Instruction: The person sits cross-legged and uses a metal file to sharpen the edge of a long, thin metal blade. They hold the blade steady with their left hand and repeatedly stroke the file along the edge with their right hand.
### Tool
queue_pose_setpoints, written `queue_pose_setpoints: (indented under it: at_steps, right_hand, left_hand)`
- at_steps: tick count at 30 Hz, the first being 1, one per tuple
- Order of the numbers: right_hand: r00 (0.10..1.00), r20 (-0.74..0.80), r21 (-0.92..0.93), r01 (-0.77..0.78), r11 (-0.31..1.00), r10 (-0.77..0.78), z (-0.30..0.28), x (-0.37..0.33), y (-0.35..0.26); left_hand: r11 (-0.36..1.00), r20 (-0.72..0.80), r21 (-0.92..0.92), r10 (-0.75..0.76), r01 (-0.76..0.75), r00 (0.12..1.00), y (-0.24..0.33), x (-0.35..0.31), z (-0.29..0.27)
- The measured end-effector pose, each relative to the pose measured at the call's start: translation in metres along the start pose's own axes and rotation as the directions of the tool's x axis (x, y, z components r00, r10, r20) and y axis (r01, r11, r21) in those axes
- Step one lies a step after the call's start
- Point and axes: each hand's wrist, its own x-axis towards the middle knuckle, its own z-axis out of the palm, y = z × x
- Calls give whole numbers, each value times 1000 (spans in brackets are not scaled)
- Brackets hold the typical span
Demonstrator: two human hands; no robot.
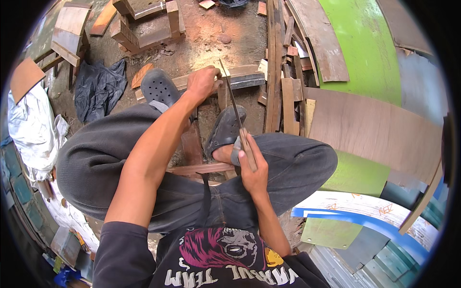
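My right hand [254,168] is closed round the wooden handle of a long, narrow-bladed tool [233,98]. It looks like a handsaw seen edge-on, its blade pointing away from me. At the blade's far end, my left hand [202,85] curls its fingers over a short wooden piece [223,96]. Behind that piece lies a wooden beam [247,76] across the ground. My fingers hide part of the wood, so I cannot tell whether the blade touches it. A grey clog [226,127] on my foot is close beside the blade.
Long planks [274,62] and offcuts lie to the right, beside a green panel [367,43] and a brown board [379,127]. A wooden frame [146,36] stands at the far left. Nearer are a black plastic bag [98,89] and a white cloth [36,129].
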Motion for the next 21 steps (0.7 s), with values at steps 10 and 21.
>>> queue_pose_setpoints:
  at_steps: [10,21]
  right_hand:
    - [987,-153,-19,48,999,-50,59,143,51]
    - [997,-23,-35,-71,997,71,-35,-58,9]
  left_hand:
    - [999,65,36,26,-28,998,17,17,-1]
    - [1000,34,-1,-30,30,999,5,4,0]
